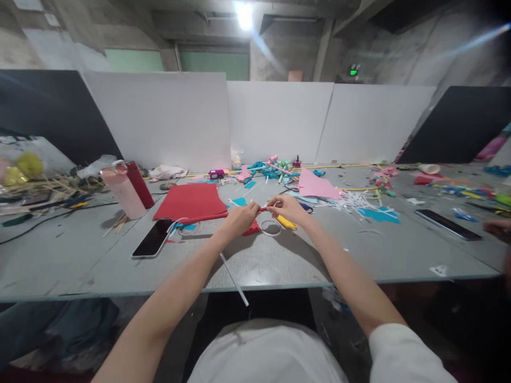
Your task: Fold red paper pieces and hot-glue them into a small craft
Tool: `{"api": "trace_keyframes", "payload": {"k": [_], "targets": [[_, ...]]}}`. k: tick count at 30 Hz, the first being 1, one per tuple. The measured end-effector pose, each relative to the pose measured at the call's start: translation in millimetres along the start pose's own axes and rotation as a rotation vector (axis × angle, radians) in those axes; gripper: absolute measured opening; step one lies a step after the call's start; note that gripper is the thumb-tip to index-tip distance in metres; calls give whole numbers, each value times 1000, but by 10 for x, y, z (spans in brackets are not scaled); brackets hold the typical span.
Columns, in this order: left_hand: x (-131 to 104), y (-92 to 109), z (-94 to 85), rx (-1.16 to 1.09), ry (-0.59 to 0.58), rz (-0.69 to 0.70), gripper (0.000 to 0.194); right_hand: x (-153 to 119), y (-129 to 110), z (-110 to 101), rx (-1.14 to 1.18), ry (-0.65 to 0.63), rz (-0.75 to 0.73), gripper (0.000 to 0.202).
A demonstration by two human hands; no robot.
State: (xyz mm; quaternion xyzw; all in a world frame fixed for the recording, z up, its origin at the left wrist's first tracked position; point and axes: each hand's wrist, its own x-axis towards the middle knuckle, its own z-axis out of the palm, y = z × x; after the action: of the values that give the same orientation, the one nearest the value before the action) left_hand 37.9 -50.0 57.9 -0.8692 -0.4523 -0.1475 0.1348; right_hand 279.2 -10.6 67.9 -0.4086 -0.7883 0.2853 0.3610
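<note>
Both hands, left hand (241, 217) and right hand (288, 207), pinch a thin red paper strip (261, 209) above the bench (279, 260); it looks light, soft, best held near its ends.

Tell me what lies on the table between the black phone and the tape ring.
In the head view, between black phone and tape ring: a second clear ring and red scrap.

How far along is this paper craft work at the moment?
Done: many cut scraps lie on the table, so much cutting seems finished. In hand: the left hand and right hand together pinch a small red piece above a tape ring. Left: the red sheet and pink sheet look largely uncut.
</note>
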Motion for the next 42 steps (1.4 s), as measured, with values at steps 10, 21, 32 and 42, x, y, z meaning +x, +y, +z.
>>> {"api": "trace_keyframes", "payload": {"k": [10,21,32,42], "targets": [[3,52,1,56,-25,51,40,-1,7,-41,61,-103,124,40],[-12,49,26,70,-21,122,24,-39,-7,-75,158,-213,258,36],[-8,37,32,81,18,109,25,-42,-11,-49,241,-184,201,43],[-25,64,6,48,-20,61,28,-22,-39,-11,206,-174,63,41]]}}
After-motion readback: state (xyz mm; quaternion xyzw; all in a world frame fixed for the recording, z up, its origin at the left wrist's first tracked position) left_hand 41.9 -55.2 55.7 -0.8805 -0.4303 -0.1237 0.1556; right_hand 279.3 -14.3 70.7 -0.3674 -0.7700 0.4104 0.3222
